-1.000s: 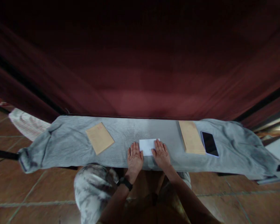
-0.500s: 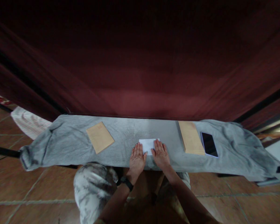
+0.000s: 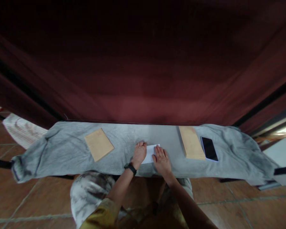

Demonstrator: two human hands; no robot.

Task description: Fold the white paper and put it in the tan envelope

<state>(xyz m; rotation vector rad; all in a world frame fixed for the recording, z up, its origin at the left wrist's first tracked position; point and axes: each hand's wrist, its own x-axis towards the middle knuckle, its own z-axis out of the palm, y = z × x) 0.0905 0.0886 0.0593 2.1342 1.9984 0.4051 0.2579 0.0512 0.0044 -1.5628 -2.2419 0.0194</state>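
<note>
Nearest the camera, a yellow sleeve [image 3: 101, 214] is covering part of the left arm, and a patterned trouser leg [image 3: 92, 194] is showing beside it. A dark wristband [image 3: 130, 167] is encircling the left wrist, clear of the working area.

The hands are meeting the white paper [image 3: 149, 155] at its two ends; the paper is lying flat between them, close to the near edge of the cloth-covered tabletop [image 3: 124, 140]. The left hand [image 3: 139, 152] is bending its fingers over the left end; whether they are pinching the sheet or only pressing it cannot be told. The right hand [image 3: 162, 160] is lying palm down, fingers extended over the right end, not closing on anything. This two-sided contact is probably preventing the sheet from sliding or lifting.

Farther out, a tan packet [image 3: 99, 144] is lying apart on the left. A tan stack [image 3: 192, 143] is lying on the right, with a phone [image 3: 210, 149] just beside it; this spacing is apparently leaving the hands room. Beyond, a dark red panel [image 3: 143, 105] is bounding the far edge.
</note>
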